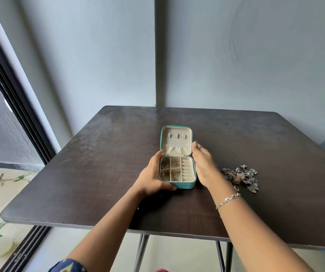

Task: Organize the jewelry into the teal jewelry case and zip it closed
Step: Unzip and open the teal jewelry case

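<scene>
Your left hand (151, 176) curls around the open teal jewelry case (185, 186) on the table (99, 163); your right hand (202, 163) rests flat-fingered against its right wall. Silver jewelry (242, 176) lies nearby, so zipping now would likely leave it out

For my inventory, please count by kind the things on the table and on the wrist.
teal jewelry case: 1
heap of dark silver jewelry: 1
silver chain bracelet: 1
gold pieces in case: too tangled to count
Total: 3 counted
</scene>
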`<state>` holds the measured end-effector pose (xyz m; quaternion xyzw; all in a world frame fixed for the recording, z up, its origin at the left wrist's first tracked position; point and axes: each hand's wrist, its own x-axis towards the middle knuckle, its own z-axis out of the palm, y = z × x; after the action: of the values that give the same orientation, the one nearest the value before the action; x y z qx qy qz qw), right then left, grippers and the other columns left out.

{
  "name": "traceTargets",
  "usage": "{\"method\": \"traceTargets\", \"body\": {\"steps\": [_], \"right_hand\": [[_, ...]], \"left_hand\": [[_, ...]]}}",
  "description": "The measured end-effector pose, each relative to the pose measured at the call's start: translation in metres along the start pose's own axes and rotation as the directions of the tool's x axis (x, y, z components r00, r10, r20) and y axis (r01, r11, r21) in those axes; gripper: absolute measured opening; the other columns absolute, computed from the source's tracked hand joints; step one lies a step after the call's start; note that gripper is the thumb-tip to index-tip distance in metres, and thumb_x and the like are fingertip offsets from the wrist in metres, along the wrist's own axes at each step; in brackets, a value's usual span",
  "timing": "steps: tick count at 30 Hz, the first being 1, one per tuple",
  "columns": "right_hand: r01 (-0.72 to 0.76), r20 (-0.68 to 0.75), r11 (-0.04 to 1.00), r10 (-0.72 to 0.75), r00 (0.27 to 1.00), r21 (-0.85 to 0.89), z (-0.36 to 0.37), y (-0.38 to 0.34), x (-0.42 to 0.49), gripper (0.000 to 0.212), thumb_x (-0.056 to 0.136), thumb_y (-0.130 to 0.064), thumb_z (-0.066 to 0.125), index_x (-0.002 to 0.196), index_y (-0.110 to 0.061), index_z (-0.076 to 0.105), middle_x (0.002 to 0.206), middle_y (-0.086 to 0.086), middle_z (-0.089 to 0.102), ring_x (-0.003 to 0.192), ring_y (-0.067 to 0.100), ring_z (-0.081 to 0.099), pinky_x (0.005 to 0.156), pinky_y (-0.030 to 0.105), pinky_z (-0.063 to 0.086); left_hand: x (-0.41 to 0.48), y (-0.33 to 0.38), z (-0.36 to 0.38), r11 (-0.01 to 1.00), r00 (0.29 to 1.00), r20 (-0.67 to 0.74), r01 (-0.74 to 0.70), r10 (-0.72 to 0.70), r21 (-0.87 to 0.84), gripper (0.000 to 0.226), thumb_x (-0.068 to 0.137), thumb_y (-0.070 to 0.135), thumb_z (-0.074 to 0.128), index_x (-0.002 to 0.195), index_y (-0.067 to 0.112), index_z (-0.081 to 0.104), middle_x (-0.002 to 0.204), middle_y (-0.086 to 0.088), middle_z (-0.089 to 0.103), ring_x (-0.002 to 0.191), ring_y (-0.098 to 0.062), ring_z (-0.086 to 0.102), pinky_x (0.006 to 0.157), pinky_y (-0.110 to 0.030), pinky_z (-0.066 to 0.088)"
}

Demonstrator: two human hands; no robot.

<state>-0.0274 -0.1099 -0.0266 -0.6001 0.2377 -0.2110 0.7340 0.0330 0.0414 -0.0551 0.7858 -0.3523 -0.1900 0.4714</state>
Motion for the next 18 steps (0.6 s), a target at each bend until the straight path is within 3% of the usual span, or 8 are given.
{"method": "traceTargets", "body": {"steps": [4,8,13,18], "right_hand": [[0.057,0.018,0.998,-0.057,0.998,0.008,0.008,-0.007,-0.008,0.028,0.1,-0.018,0.035,0.115,-0.002,0.052,0.128,0.023,0.053,0.106,0.02,0.054,0.083,0.025,0.045],[0.05,0.019,0.998,-0.051,0.999,0.031,0.019,-0.003,-0.015,0.026,0.099,-0.017,0.037,0.119,-0.007,0.051,0.128,0.014,0.054,0.117,0.021,0.051,0.102,0.032,0.038],[0.062,0.091,0.996,-0.068,0.994,0.066,0.029,0.007,-0.023,0.019,0.1,-0.017,0.034,0.102,-0.015,0.053,0.107,0.006,0.058,0.093,0.01,0.055,0.086,0.022,0.044],[0.052,0.138,0.998,-0.056,0.989,0.033,0.037,0.015,-0.024,0.026,0.099,-0.018,0.035,0.116,-0.01,0.053,0.122,0.012,0.058,0.107,0.015,0.054,0.103,0.033,0.04]], "left_hand": [[-0.003,-0.004,-0.005,0.999,1.0,0.011,0.0,0.0,-0.052,0.123,0.036,0.04,0.078,0.142,0.025,0.018,0.138,0.004,0.042,0.123,-0.009,0.045,0.106,-0.028,0.037],[-0.008,-0.005,-0.015,0.993,0.998,0.021,-0.049,0.052,-0.106,0.116,0.037,0.034,0.078,0.137,0.024,0.021,0.132,0.002,0.045,0.12,-0.009,0.048,0.097,-0.013,0.039],[-0.017,-0.017,-0.026,0.99,0.998,0.026,-0.058,0.062,-0.125,0.115,0.04,0.026,0.081,0.138,0.021,0.021,0.131,-0.003,0.047,0.122,-0.015,0.048,0.105,-0.035,0.04],[-0.024,-0.024,-0.036,0.991,0.999,0.017,-0.047,0.05,-0.126,0.119,0.04,0.025,0.082,0.14,0.02,0.019,0.131,-0.002,0.046,0.123,-0.013,0.048,0.105,-0.035,0.04]]}}
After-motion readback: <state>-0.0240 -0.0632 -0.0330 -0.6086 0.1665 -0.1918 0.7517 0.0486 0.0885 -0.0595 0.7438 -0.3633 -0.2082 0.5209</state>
